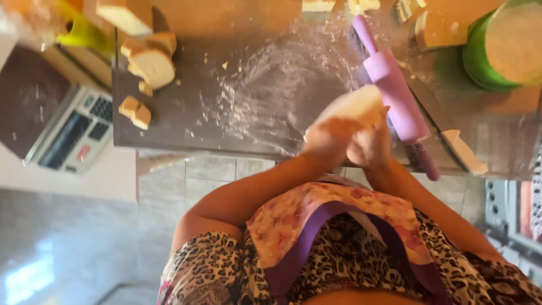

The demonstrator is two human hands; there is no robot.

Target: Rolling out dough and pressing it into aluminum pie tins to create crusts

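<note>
Head view: both hands pressed together over the near edge of a floured table [169, 121], left hand [327, 141] and right hand [370, 148] closed around one pale lump of dough [355, 104], raised just clear of the board. Fingers blurred, so exact grip hard to tell, but dough clearly squeezed between the two palms.

Risks, as judged from here: dough held right at the table's front edge, above the floor tiles [209, 169], so a slack grip likely to drop it off the table rather than onto the flour patch [271, 85]. Purple rolling pin [395, 96] lying just beside the right hand, its lower handle poking past the edge; a nudge from the wrist could roll it off. Floury palms possibly slippery.

Around: cut dough chunks [149, 59] and smaller bits [135, 110] at the far left of the table, well apart from the hands. Kitchen scale [73, 133] on a lower counter to the left. Green bowl [480, 62] at far right, a pale wedge [463, 149] near the right edge. Nothing between hands and flour patch; the rolling pin blocks the way rightward.
</note>
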